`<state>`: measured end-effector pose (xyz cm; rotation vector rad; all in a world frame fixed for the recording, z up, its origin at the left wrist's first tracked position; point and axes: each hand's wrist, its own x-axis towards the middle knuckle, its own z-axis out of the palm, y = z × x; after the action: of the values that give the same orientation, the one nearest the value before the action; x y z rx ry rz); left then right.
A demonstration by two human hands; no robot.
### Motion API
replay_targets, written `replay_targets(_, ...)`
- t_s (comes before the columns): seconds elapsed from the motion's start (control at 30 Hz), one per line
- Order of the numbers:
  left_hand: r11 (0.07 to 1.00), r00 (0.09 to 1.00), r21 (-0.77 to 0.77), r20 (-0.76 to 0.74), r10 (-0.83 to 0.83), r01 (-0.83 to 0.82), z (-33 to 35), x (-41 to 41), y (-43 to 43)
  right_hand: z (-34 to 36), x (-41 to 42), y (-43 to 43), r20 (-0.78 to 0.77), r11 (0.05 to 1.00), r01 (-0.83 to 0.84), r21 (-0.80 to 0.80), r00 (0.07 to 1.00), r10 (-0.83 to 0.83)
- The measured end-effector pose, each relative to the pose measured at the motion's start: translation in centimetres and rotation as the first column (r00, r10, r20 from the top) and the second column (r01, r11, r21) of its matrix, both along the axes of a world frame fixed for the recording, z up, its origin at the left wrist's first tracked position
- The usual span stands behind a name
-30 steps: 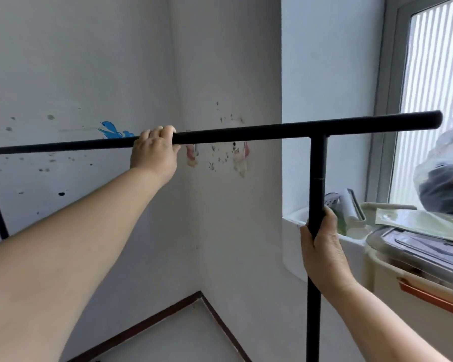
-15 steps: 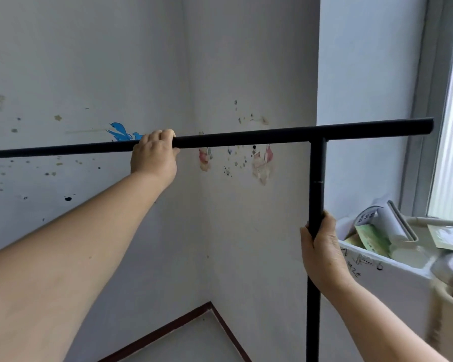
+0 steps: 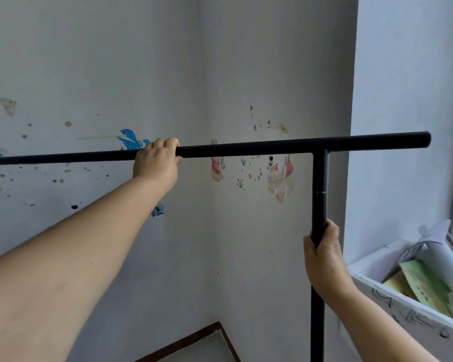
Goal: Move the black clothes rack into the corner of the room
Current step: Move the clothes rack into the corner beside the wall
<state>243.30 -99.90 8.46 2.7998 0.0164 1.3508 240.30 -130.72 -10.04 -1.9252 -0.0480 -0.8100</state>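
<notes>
1. Two pale walls meet in a corner straight ahead; the seam runs down the middle of the view to a dark skirting board and a small wedge of light floor at the bottom.
2. The black clothes rack stands in front of that corner, between the person and the walls. Its top bar runs nearly level from the left edge of the view to a rounded end at far right, and one upright post drops from the bar right of centre and leaves the view at the bottom. How close the rack's foot is to the walls cannot be told, as the base is out of sight.
3. A white box with black scribbles on its side sits at lower right, near the post but apart from it. It holds a roll of paper and green printed sheets.
4. The left hand reaches far forward with the bare forearm stretched out; its fingers are curled over the top bar from above, wrapped tight around it, left of the corner seam.
5. The right hand is lower and nearer, closed around the upright post well below the bar, thumb on the left side of the tube.
6. Faded cartoon stickers and small stars dot both walls at bar height, with a blue one just left of the left hand.
</notes>
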Motion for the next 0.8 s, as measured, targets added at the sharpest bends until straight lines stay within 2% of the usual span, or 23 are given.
replay_targets(0.2, 0.994, 0.997, -0.081, -0.021, -0.074, 0.072, -0.4, 1.7, 0.2, 0.1, 1.7, -0.3, -0.005, 1.000, 0.008, 0.001, 1.000, -0.008)
replay_targets(0.47, 0.996, 0.996, -0.039, -0.026, -0.082, 0.081, -0.3, 1.0, -0.2, 0.1, 1.1, -0.3, 0.027, 0.998, 0.062, -0.003, 0.998, -0.062)
replay_targets(0.8, 0.991, 0.996, -0.099, -0.002, -0.092, 0.092, -1.2, -1.6, -0.9, -0.1, -1.5, 0.2, 0.019, 0.997, 0.071, 0.013, 0.997, -0.071)
